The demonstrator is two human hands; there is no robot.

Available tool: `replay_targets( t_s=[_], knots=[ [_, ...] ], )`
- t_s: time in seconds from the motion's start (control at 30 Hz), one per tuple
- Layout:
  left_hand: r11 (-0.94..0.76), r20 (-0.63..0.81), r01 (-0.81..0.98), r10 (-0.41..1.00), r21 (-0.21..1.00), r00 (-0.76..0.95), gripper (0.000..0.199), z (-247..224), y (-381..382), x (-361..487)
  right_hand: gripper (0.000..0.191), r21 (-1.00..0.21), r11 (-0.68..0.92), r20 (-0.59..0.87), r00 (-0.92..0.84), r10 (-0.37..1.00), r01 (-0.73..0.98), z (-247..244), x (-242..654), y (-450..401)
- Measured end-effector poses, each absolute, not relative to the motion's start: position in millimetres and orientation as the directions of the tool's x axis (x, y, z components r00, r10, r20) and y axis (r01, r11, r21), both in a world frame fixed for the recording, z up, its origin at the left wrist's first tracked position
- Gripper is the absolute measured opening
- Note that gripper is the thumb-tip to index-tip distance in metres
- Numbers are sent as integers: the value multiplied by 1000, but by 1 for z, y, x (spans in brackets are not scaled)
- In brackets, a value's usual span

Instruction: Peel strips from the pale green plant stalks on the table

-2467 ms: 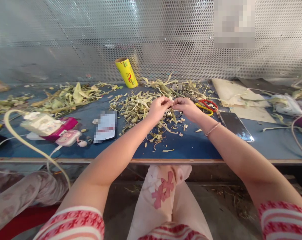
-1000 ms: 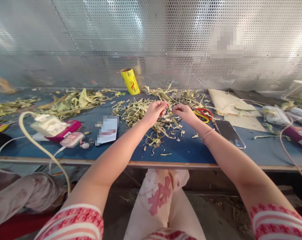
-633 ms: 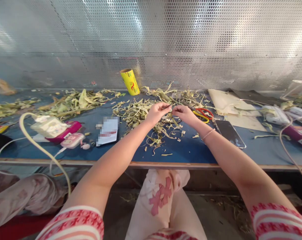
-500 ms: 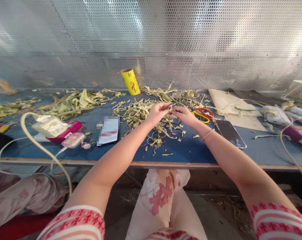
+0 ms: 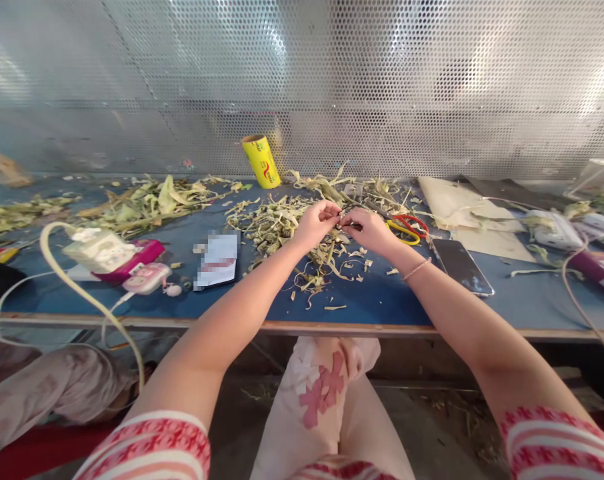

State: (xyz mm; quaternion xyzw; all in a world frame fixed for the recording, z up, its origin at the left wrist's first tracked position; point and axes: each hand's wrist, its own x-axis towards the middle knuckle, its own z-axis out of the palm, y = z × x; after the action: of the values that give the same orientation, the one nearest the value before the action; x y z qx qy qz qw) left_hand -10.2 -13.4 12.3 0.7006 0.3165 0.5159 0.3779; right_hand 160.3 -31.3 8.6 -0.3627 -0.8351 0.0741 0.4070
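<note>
My left hand (image 5: 316,225) and my right hand (image 5: 366,227) meet over a heap of dried plant scraps (image 5: 269,230) on the blue tabletop (image 5: 262,303). Fingertips of both hands are pinched together, nearly touching each other. Whatever lies between them is too small and covered to name. Shredded strips and curled leaf bits spread below and behind the hands. Just right of my right hand lie scissors (image 5: 406,235) with red and yellow handles, their blades partly hidden among the scraps.
A yellow tube (image 5: 262,163) stands tilted near the perforated metal panel (image 5: 312,80). Phones lie left (image 5: 219,261) and right (image 5: 462,267). Power strips (image 5: 132,260) with cables flank both sides. Flat sheets (image 5: 467,207) lie at right; more dried leaves (image 5: 162,200) at left. Another person's leg (image 5: 57,383) shows lower left.
Both hands stay over the heap, their fingers shifting slightly. A thin dark strand that hung below the right hand no longer shows. Surrounding objects stay put.
</note>
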Motion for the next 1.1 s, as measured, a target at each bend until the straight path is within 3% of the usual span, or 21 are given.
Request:
replay_targets(
  t_s=[0.1,0.23,0.6,0.77,0.97,1.1],
  knots=[
    [-508,482,55,841,859,246,13,11,-13,-11,13,-316,783,693,-433,576,536,13,162,-35],
    [-477,431,89,848,875,309,9,8,-11,-10,11,-267,792,736,-414,536,549,16,164,-36],
    [-367,336,-4,848,930,409,18,12,-22,-6,4,-404,717,710,-300,638,568,16,167,-33],
    [-341,314,-14,849,940,424,32,11,-24,-6,6,-449,689,695,-262,669,569,16,163,-35],
    [-311,315,-67,886,948,342,26,12,-24,-5,6,-371,731,773,-247,585,573,18,164,-35],
    [-328,325,-42,901,944,287,20,13,-23,-6,9,-288,748,765,-326,556,598,20,166,-37]
  ],
)
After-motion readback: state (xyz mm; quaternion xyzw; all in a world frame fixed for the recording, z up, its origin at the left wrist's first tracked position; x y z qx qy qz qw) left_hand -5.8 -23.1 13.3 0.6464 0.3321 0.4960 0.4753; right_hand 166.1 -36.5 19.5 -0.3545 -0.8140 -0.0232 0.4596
